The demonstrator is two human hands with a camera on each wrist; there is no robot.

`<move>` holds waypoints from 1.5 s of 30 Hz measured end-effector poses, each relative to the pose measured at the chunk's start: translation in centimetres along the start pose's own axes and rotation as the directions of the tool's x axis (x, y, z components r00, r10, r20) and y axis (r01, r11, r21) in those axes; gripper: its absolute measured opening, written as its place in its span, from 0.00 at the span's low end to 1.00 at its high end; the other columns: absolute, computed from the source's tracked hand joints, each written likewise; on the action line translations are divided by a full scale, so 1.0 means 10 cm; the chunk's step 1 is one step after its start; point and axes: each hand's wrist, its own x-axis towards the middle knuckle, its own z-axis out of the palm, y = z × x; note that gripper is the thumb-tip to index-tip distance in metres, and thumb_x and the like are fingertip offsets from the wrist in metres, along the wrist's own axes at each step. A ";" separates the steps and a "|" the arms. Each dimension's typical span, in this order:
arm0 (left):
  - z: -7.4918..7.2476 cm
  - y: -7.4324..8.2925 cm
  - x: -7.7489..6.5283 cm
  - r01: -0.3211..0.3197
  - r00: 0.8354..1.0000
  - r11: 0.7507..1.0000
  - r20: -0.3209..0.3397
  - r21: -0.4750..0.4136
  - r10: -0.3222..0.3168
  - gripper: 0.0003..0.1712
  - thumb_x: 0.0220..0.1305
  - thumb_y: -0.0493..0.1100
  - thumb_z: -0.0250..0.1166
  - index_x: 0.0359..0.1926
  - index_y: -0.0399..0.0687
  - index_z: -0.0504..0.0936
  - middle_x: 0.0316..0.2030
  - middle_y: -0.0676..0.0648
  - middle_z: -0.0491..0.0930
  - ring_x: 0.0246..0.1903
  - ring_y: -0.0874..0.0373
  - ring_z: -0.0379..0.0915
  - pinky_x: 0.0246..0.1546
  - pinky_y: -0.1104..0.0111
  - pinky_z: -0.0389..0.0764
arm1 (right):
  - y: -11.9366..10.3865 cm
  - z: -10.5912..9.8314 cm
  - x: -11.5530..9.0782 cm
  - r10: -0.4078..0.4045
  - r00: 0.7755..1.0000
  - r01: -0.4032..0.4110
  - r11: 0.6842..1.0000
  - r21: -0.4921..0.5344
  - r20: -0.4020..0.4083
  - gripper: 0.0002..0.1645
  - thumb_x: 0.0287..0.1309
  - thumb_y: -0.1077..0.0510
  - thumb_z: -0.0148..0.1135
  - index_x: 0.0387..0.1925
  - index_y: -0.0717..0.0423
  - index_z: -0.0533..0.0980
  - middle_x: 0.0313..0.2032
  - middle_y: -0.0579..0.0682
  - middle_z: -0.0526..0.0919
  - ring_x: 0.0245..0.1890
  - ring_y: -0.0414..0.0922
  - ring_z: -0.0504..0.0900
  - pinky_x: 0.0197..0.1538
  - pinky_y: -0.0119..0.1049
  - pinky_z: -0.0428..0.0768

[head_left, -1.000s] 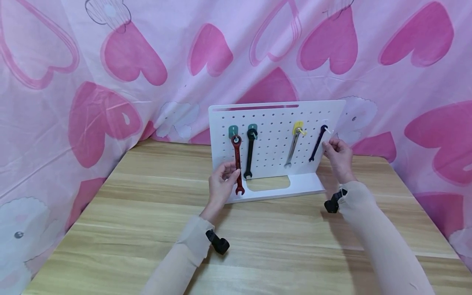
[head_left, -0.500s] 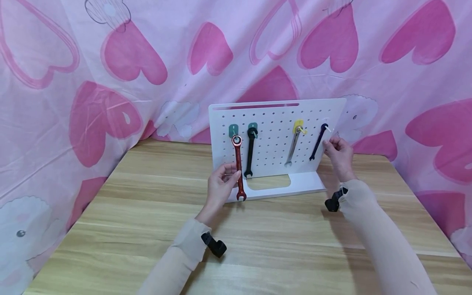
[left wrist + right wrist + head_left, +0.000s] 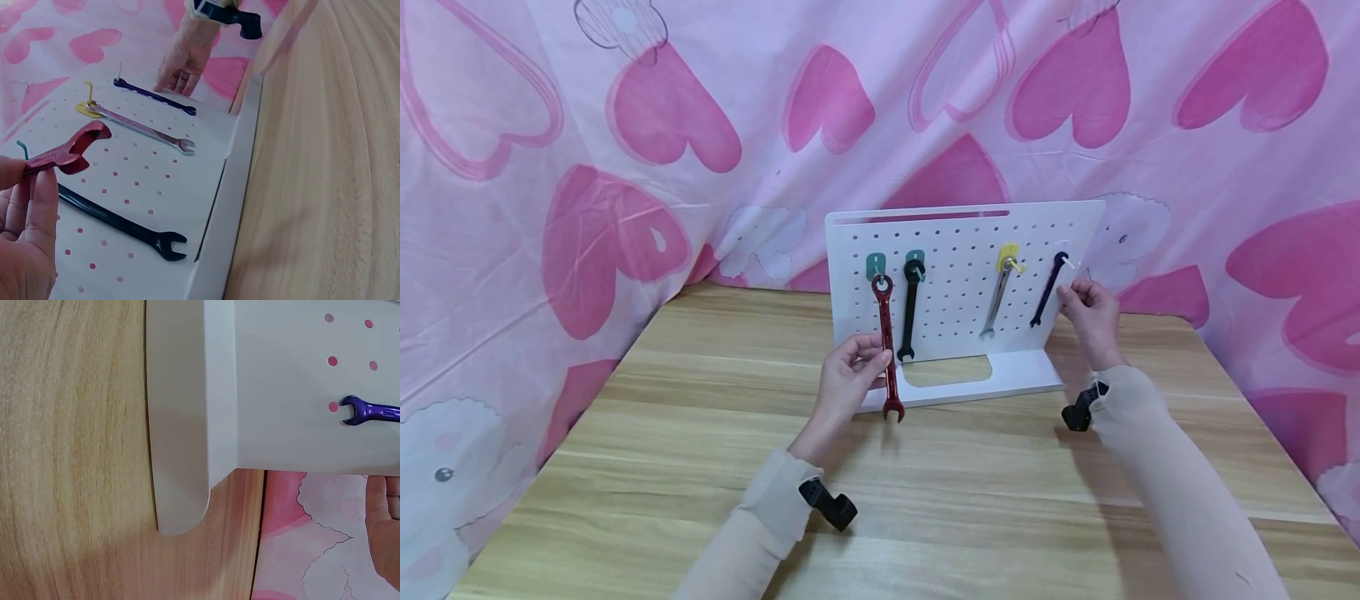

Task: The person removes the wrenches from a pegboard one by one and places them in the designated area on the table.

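Note:
My left hand (image 3: 852,377) pinches a red combination wrench (image 3: 887,333) between thumb and fingers. The wrench's ring end overlaps the tip of the left green hook (image 3: 876,267); whether it is still on it I cannot tell. Its open end tilts out from the white pegboard (image 3: 955,317), towards me. At the board's right edge, my right hand (image 3: 1090,321) grips that edge with thumb and fingers. Beside that hand hangs a purple wrench (image 3: 381,412). A black wrench (image 3: 112,215) and a silver wrench (image 3: 140,128) also hang on the board.
A yellow hook (image 3: 1009,254) bears the silver wrench, and a second green hook (image 3: 915,258) the black one. The pegboard's foot (image 3: 1022,371) stands on a wooden table (image 3: 737,483). Behind hangs a pink curtain (image 3: 760,183) printed with hearts.
The red wrench's open end has swung down and out from the board, while its ring end stays by the green hook. My left wrist has drawn slightly back; my right hand holds still.

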 end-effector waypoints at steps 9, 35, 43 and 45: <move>0.02 0.11 -0.02 0.064 0.998 0.998 0.005 -0.020 -0.064 0.11 0.61 0.33 0.62 0.45 0.35 0.77 0.31 0.51 0.79 0.30 0.62 0.80 0.31 0.66 0.85 | -0.01 -0.01 -0.01 0.014 1.000 -0.014 1.000 0.015 0.008 0.17 0.57 0.50 0.62 0.43 0.56 0.75 0.32 0.41 0.76 0.39 0.36 0.76 0.47 0.28 0.78; -0.09 0.26 -0.08 0.045 0.999 0.995 -0.019 -0.086 -0.047 0.08 0.62 0.31 0.60 0.43 0.39 0.76 0.30 0.53 0.78 0.30 0.64 0.78 0.31 0.70 0.84 | -0.01 0.00 -0.03 0.016 1.000 -0.016 1.000 0.025 0.012 0.14 0.57 0.49 0.62 0.40 0.53 0.75 0.34 0.43 0.77 0.40 0.37 0.76 0.38 0.18 0.79; -0.35 0.25 -0.10 0.051 0.996 0.995 -0.074 -0.086 -0.057 0.10 0.61 0.28 0.58 0.44 0.38 0.75 0.28 0.56 0.78 0.28 0.67 0.78 0.29 0.71 0.84 | -0.02 -0.01 -0.03 0.015 1.000 -0.015 1.000 -0.005 0.016 0.18 0.56 0.46 0.61 0.43 0.54 0.75 0.36 0.43 0.76 0.42 0.38 0.76 0.42 0.20 0.78; -0.42 0.24 -0.09 0.053 0.994 0.993 -0.084 -0.104 -0.062 0.09 0.61 0.28 0.58 0.42 0.41 0.76 0.28 0.56 0.79 0.27 0.66 0.78 0.29 0.72 0.83 | -0.01 -0.01 -0.02 0.013 1.000 -0.013 1.000 -0.006 0.012 0.19 0.56 0.47 0.61 0.43 0.55 0.74 0.36 0.43 0.76 0.42 0.37 0.76 0.45 0.23 0.78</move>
